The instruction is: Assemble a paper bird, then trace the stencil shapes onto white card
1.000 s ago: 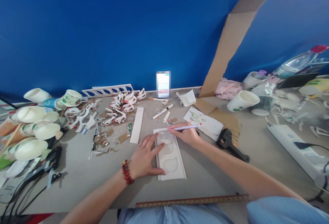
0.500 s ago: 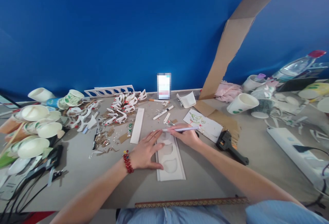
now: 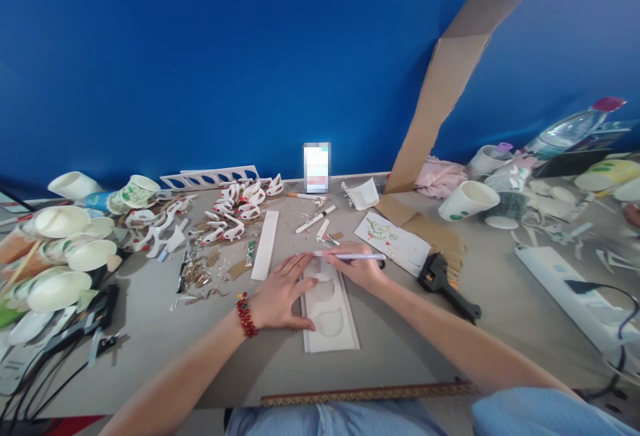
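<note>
A long white strip with bird-shaped cut-outs lies lengthwise on the table in front of me, over another white sheet. My left hand rests flat along its left edge, fingers spread, pressing it down. Near the strip's far end, my right hand grips a pale purple pen, its tip by my left fingertips. The pen's tip and the far cut-out are partly hidden by my fingers. A second white strip lies to the left of my hands.
Several white bird-shaped pieces lie at the back left among scraps. A black glue gun sits on the right by a bird drawing. Paper cups crowd the left; a power strip lies far right.
My right hand and the pen have shifted slightly, the pen now lying a little flatter. My left hand stays on the strip; the whole view has moved slightly.
</note>
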Demonstrator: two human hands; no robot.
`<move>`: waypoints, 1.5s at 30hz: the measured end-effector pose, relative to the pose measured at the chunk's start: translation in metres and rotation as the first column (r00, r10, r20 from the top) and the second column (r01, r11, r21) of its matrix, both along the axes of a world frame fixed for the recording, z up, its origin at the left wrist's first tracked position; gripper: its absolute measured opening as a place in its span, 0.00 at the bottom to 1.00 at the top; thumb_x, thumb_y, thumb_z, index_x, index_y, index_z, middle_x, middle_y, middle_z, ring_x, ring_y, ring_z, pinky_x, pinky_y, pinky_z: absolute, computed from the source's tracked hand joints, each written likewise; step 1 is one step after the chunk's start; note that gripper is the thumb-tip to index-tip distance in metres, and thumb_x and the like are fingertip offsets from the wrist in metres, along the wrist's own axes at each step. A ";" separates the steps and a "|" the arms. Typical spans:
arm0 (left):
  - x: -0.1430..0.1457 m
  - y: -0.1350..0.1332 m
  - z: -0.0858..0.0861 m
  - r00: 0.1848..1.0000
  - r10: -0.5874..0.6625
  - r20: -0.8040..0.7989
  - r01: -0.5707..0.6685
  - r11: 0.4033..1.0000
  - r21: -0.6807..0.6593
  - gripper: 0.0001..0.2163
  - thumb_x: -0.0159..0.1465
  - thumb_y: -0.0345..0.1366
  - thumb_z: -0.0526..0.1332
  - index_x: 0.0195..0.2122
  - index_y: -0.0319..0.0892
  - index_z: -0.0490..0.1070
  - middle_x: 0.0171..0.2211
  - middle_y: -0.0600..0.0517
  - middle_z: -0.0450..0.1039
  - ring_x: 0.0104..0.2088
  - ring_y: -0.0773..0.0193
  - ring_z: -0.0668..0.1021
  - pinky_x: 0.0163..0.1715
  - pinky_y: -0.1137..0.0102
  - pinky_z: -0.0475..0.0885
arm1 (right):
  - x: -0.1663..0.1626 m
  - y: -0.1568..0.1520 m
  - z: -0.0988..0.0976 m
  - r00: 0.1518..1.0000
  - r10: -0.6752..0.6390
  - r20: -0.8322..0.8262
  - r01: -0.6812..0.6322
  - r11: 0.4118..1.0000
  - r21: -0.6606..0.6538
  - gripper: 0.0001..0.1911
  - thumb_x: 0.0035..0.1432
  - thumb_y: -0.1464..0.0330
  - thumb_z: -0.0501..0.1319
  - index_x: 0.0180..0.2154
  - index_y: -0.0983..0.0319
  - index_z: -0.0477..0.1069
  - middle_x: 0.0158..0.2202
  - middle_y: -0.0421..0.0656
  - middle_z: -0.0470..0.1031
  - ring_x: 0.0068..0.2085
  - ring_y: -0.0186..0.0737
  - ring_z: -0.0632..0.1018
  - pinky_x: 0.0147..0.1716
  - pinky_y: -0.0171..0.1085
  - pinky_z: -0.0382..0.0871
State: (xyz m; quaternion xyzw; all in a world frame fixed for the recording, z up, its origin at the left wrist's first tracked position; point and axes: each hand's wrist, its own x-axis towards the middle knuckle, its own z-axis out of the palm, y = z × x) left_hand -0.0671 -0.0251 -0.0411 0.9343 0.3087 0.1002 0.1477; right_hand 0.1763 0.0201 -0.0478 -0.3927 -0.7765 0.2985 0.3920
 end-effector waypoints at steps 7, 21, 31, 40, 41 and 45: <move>0.001 0.000 0.001 1.000 0.008 -0.022 -0.008 1.000 -0.005 0.39 0.53 0.66 0.59 0.57 0.41 0.66 0.69 0.35 0.44 0.67 0.41 0.53 0.64 0.48 0.52 | 0.002 -0.002 -0.003 0.998 0.037 0.060 -0.040 0.998 0.056 0.14 0.65 0.59 0.58 0.38 0.57 0.80 0.33 0.44 0.83 0.31 0.42 0.79 0.35 0.39 0.71; 0.001 -0.001 0.001 1.000 0.017 -0.005 -0.017 1.000 -0.006 0.39 0.53 0.66 0.60 0.56 0.41 0.67 0.69 0.36 0.44 0.67 0.40 0.53 0.64 0.48 0.52 | 0.008 0.000 -0.005 0.996 0.048 0.078 -0.055 0.995 0.088 0.11 0.64 0.62 0.60 0.38 0.57 0.80 0.33 0.43 0.83 0.32 0.41 0.80 0.35 0.39 0.73; 0.000 -0.001 -0.001 1.000 0.013 -0.003 -0.013 1.000 0.006 0.39 0.53 0.66 0.59 0.57 0.41 0.66 0.69 0.36 0.44 0.68 0.41 0.53 0.65 0.48 0.51 | 0.005 0.002 -0.007 0.995 0.049 0.090 -0.058 0.993 0.099 0.13 0.65 0.60 0.59 0.38 0.58 0.80 0.33 0.44 0.83 0.32 0.42 0.80 0.35 0.39 0.72; 0.000 -0.001 0.001 1.000 0.018 0.007 -0.018 1.000 -0.014 0.38 0.53 0.66 0.59 0.56 0.41 0.67 0.70 0.37 0.43 0.67 0.41 0.53 0.64 0.48 0.51 | 0.012 0.000 -0.003 0.991 0.075 0.107 -0.085 0.992 0.098 0.11 0.65 0.63 0.60 0.38 0.58 0.80 0.33 0.45 0.83 0.33 0.43 0.80 0.35 0.38 0.71; 0.001 -0.001 0.001 1.000 0.022 0.006 -0.022 1.000 -0.016 0.38 0.53 0.66 0.60 0.56 0.41 0.67 0.70 0.38 0.43 0.67 0.41 0.53 0.64 0.48 0.52 | 0.012 0.000 -0.003 0.991 0.074 0.109 -0.084 0.992 0.096 0.11 0.65 0.63 0.59 0.38 0.59 0.80 0.33 0.45 0.83 0.33 0.43 0.80 0.35 0.38 0.71; 0.001 -0.001 0.002 1.000 0.025 0.006 -0.025 0.999 -0.023 0.38 0.53 0.66 0.60 0.55 0.41 0.68 0.69 0.37 0.44 0.67 0.40 0.53 0.64 0.48 0.51 | 0.015 0.000 -0.001 0.990 0.080 0.113 -0.090 0.992 0.085 0.11 0.65 0.63 0.60 0.38 0.60 0.80 0.33 0.46 0.83 0.32 0.42 0.79 0.35 0.38 0.71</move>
